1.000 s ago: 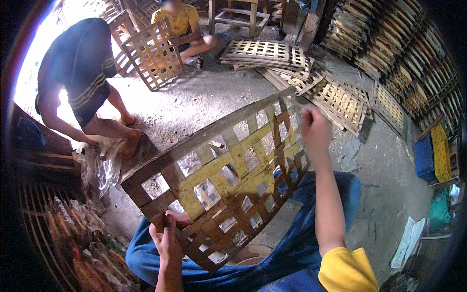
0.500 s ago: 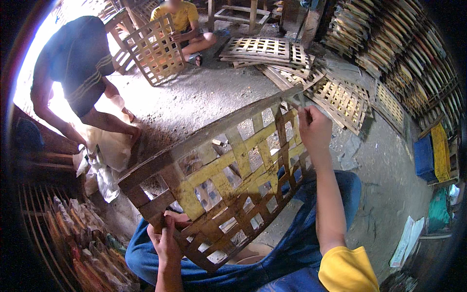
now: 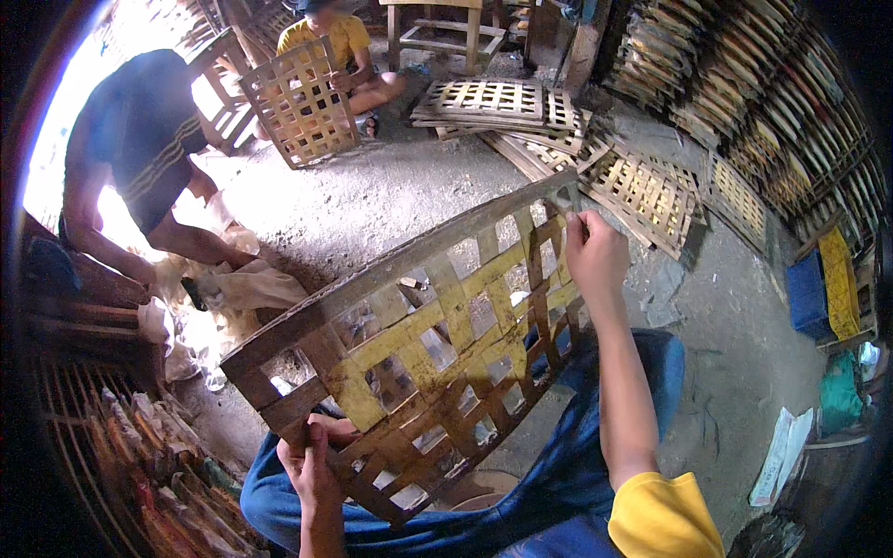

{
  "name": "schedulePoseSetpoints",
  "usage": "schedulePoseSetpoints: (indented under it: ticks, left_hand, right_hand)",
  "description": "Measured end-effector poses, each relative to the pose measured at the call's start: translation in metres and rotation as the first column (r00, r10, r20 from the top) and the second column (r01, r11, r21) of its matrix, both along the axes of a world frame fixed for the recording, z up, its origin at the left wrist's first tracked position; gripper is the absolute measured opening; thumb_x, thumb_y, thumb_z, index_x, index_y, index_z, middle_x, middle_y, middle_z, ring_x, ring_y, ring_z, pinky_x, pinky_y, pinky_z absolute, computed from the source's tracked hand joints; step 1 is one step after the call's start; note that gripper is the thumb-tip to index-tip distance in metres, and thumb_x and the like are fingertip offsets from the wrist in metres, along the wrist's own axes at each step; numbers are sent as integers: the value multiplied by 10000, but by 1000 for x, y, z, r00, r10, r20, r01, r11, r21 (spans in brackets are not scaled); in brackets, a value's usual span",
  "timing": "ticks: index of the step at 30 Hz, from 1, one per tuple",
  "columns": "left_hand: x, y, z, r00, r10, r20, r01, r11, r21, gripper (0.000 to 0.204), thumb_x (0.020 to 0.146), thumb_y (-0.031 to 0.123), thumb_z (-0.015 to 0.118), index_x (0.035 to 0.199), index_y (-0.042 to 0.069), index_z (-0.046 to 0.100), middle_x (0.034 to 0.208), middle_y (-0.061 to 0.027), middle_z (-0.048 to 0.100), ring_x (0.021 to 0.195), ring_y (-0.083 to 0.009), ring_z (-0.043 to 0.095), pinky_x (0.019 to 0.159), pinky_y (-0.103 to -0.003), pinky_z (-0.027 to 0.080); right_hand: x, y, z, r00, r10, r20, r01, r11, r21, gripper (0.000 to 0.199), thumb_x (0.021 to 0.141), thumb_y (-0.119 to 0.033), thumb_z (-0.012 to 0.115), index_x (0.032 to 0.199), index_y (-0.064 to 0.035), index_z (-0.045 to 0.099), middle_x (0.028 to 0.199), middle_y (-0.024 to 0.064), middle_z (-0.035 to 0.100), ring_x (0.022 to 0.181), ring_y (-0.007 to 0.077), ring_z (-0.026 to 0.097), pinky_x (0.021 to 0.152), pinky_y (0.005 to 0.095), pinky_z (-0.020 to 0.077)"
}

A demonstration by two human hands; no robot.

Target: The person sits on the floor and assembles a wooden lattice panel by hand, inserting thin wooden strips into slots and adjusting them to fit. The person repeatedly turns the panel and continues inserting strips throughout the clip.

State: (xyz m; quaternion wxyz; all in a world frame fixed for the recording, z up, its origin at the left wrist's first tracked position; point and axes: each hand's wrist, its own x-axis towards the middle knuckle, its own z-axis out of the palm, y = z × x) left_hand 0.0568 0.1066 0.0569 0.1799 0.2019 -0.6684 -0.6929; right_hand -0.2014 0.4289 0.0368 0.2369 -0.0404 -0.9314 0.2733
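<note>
While the left hand [image 3: 312, 470] clamps the woven lattice panel [image 3: 428, 344] at its lower corner, right-hand fingers [image 3: 595, 251] pinch the top rail — best kept level, strips just beneath undisturbed.

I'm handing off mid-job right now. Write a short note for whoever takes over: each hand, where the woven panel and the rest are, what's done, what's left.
Left hand: grip closed on the lower left corner of the woven slat panel, near the lap.
Right hand: fingers pinching a strip at the panel's upper right corner.
Panel: held tilted over the knees, lattice of yellowish and brown strips inside a wooden frame, gaps open between strips.
Around: finished-looking panels stacked on the floor ahead, more leaning at right; two other people work at the left and far side.
Done: the weave looks largely filled.
Left: probably the strip ends at the upper right corner; how much remains is unclear.
</note>
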Motion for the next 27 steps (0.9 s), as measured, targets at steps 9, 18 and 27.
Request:
schedulePoseSetpoints:
  ticks: [9, 18, 27]
  left_hand:
    - [1, -1, 0, 1000, -29, -11, 29, 1000, -11, 253, 923, 232, 612, 831, -3, 628, 753, -70, 655, 675, -159, 603, 634, -291, 458]
    - [2, 4, 0, 998, 13, -68, -9, 998, 59, 134, 931, 121, 592, 917, -11, 613, 800, -84, 662, 686, -166, 623, 663, -289, 491]
    - [-2, -9, -11, 997, 69, -24, -70, 996, -54, 264, 947, 227, 584, 828, -2, 640, 757, -75, 654, 651, -169, 601, 575, -295, 467]
  right_hand:
    - [7, -12, 2, 989, 149, 5, -148, 987, -68, 194, 888, -254, 627, 862, -68, 676, 716, 165, 672, 684, 358, 673, 608, 432, 519]
    - [-3, 1, -1, 997, -71, 12, 72, 997, -35, 222, 906, -285, 604, 883, -80, 686, 749, 167, 680, 723, 374, 671, 631, 448, 517]
    - [0, 3, 12, 996, 52, -66, -70, 951, -300, 250, 923, -253, 592, 858, -22, 662, 658, 108, 649, 585, 192, 623, 596, 331, 482]
